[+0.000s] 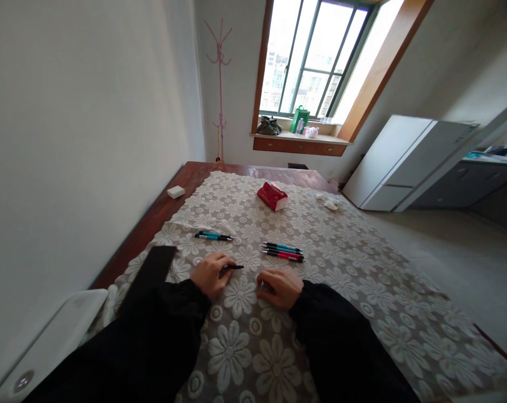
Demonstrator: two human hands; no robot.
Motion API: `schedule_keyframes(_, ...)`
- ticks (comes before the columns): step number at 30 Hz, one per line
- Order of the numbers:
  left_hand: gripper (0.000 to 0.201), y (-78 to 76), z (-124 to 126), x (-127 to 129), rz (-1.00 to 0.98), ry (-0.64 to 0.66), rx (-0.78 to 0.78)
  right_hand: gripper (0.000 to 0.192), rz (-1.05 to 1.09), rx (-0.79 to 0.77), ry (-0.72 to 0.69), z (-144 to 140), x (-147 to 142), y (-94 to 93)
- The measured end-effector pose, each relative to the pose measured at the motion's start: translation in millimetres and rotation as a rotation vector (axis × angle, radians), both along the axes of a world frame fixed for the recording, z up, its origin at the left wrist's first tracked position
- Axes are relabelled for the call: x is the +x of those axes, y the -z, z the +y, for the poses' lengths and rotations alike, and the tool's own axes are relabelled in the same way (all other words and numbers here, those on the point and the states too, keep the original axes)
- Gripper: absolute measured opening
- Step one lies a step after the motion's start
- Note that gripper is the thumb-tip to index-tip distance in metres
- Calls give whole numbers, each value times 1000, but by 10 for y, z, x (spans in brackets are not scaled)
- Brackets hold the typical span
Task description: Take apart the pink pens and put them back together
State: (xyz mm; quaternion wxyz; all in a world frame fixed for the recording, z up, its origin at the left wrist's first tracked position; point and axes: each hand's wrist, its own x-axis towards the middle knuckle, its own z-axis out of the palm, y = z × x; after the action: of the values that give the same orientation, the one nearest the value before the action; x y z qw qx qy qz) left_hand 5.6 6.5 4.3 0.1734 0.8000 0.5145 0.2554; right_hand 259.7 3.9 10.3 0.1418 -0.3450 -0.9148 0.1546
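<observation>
My left hand [211, 274] rests on the lace tablecloth [341, 268] and grips a dark pen [235, 267] whose tip points right. A short gap away, my right hand [280, 287] lies curled on the cloth; I cannot tell whether it holds anything. Just beyond the right hand lies a group of pens [283, 251] with teal, black and pink barrels. Two teal and black pens [214, 236] lie farther off to the left. Both arms wear black sleeves.
A flat black object [153, 271] lies left of my left arm. A red tissue pack [272, 196], a small white box [175, 192] and white crumpled bits [329, 202] sit farther back. The wooden table [161, 201] runs along the left wall. A white cabinet [404, 162] stands at right.
</observation>
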Motion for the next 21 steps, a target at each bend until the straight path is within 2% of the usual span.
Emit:
schedule_keyframes(2,18,8,4,3,-12,-1,-7,2,19,-1,-25,-6,-22,16)
schedule_keyframes(6,20,-5,7,-1,-18,-5,-12,6,50,4,24,-4,-43,30)
schedule_keyframes(9,25,-60,-25,3,-21,-7,63,6,96,-5,101,-19,-52,3)
schedule_keyframes(11,21,-108,-80,28,-44,34,119,6,162,-33,137,-49,-67,-40)
schedule_keyframes(13,15,-147,-161,79,-110,119,112,6,268,-85,165,-92,-100,-101)
schedule_keyframes(15,15,-166,-250,147,-224,181,23,7,391,-155,196,-137,-156,-170)
schedule_keyframes(18,20,-157,-341,237,-430,175,-159,7,517,-231,209,-174,-281,-246)
schedule_keyframes(21,22,-129,-345,265,-578,142,-277,6,571,-243,176,-165,-422,-236)
